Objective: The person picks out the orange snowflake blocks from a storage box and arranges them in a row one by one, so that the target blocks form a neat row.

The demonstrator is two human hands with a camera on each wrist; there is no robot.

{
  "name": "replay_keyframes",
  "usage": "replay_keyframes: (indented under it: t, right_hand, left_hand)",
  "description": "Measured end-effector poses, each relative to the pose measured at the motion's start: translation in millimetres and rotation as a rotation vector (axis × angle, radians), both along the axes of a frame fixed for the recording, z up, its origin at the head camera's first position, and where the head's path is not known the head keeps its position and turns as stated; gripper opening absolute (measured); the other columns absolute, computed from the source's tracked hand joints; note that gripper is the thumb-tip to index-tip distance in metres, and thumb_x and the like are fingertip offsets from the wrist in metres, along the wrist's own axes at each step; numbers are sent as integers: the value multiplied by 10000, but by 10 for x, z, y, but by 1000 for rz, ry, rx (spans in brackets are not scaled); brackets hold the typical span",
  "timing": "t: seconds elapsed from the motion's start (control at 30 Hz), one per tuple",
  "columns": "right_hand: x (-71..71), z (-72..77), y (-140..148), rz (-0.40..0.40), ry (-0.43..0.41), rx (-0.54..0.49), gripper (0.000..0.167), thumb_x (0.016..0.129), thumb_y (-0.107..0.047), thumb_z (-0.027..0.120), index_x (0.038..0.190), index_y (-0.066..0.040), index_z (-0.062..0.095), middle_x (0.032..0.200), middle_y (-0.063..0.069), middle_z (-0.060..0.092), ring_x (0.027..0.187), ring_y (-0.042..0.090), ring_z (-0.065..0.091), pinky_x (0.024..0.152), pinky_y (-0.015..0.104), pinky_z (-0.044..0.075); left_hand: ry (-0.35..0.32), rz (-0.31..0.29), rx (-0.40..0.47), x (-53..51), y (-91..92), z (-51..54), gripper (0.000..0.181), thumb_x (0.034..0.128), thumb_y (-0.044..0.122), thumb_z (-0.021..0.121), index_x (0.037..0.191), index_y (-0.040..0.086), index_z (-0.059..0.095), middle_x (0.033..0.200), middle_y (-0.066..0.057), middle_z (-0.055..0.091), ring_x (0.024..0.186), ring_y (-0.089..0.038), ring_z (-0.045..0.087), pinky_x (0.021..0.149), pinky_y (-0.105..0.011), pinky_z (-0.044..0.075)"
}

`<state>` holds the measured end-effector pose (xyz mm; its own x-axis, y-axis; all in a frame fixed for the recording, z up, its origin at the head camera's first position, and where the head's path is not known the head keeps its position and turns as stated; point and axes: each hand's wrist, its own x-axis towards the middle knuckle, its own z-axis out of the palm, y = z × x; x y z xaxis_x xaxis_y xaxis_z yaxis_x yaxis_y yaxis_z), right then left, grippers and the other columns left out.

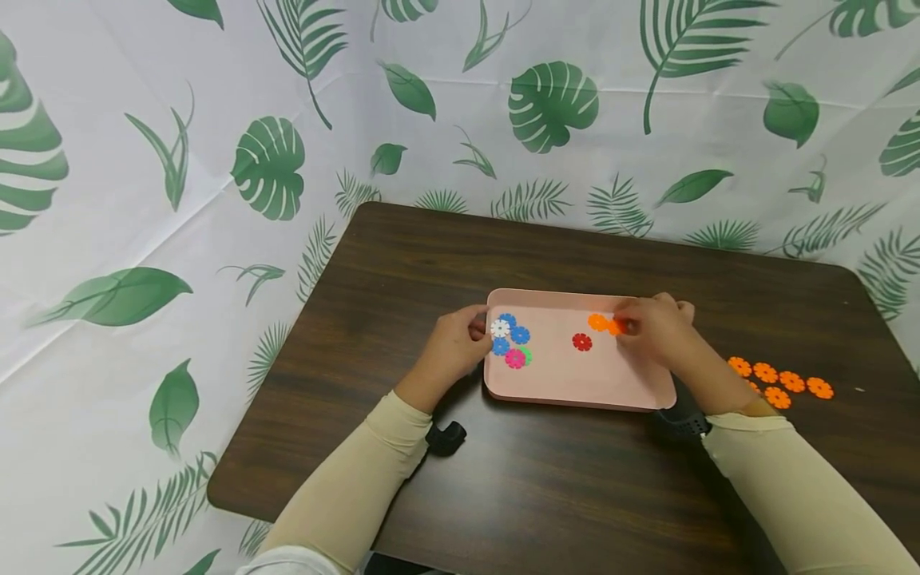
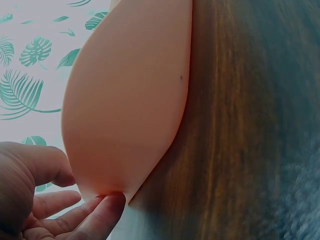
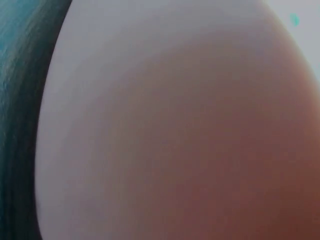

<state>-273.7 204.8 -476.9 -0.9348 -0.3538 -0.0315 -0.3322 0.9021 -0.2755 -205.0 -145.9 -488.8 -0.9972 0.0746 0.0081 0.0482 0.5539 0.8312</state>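
Note:
A pink tray [image 1: 553, 389] rests on the table, holding several small notched plastic discs. With thumb and fingers, my left hand [image 1: 454, 342] pinches the tray's left end; the left wrist view shows the fingertips [image 2: 111, 202] on its rim. Over the tray's right part, my right hand [image 1: 656, 329] pinches an orange notched disc [image 1: 616, 327], partly hidden by the fingers. Beside it lies another orange disc [image 1: 597, 322], with a red disc [image 1: 582, 342] nearby. Blue discs [image 1: 521, 335], a white disc [image 1: 500, 328], a pink disc [image 1: 514, 358] and a green one [image 1: 528, 354] cluster at the left end.
Several orange discs [image 1: 779, 398] lie on the dark wooden table [image 1: 575, 487] right of the tray, partly behind my right forearm. A leaf-patterned cloth [image 1: 460, 104] hangs behind the table. The right wrist view is filled by the blurred tray [image 3: 165, 130].

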Motion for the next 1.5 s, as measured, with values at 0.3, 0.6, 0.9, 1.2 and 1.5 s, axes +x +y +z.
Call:
replay_keyframes:
  t: [0.3, 0.6, 0.9, 1.2, 1.5]
  right_hand:
    - [45, -63, -3, -10, 48, 71, 320, 817, -194, 867, 1100, -79, 772, 1244, 135, 702, 1066, 413, 466, 955, 731, 178]
    - [77, -19, 32, -37, 39, 59, 355, 823, -230, 858, 1134, -92, 757, 1073, 85, 739, 1068, 420, 461, 969, 749, 147]
    - [190, 231, 202, -99, 72, -51, 434, 842, -280, 833, 1185, -31, 745, 1127, 230, 697, 1149, 491, 444, 960, 760, 144]
    - [403, 307, 828, -177, 86, -76, 400, 894, -248, 758, 1208, -3, 711, 1215, 302, 648, 1158, 543, 406, 922, 797, 129]
    - [750, 162, 1617, -378, 50, 44, 490, 927, -274, 745, 1248, 74, 617, 1263, 416, 531, 1153, 623, 331, 901, 810, 130]
  left_hand:
    - [-8, -10, 4, -6, 20, -32, 504, 931, 118, 712, 1426, 95, 621, 1043, -47, 694, 884, -165, 639, 720, -286, 580]
    - [1, -19, -2, -4, 29, -30, 506, 925, 119, 713, 1423, 97, 624, 1036, -42, 699, 881, -158, 640, 721, -280, 575]
    - [-8, -12, 11, 6, 24, -14, 504, 926, 113, 716, 1422, 99, 624, 1056, -50, 700, 902, -163, 641, 753, -291, 581]
    - [-22, 4, 15, 17, 30, -8, 514, 923, 113, 716, 1428, 98, 620, 1061, -50, 697, 904, -169, 641, 752, -303, 584]
    - [2, 6, -1, 19, 6, 12, 514, 920, 125, 717, 1423, 88, 620, 1058, -60, 708, 903, -171, 651, 746, -301, 591]
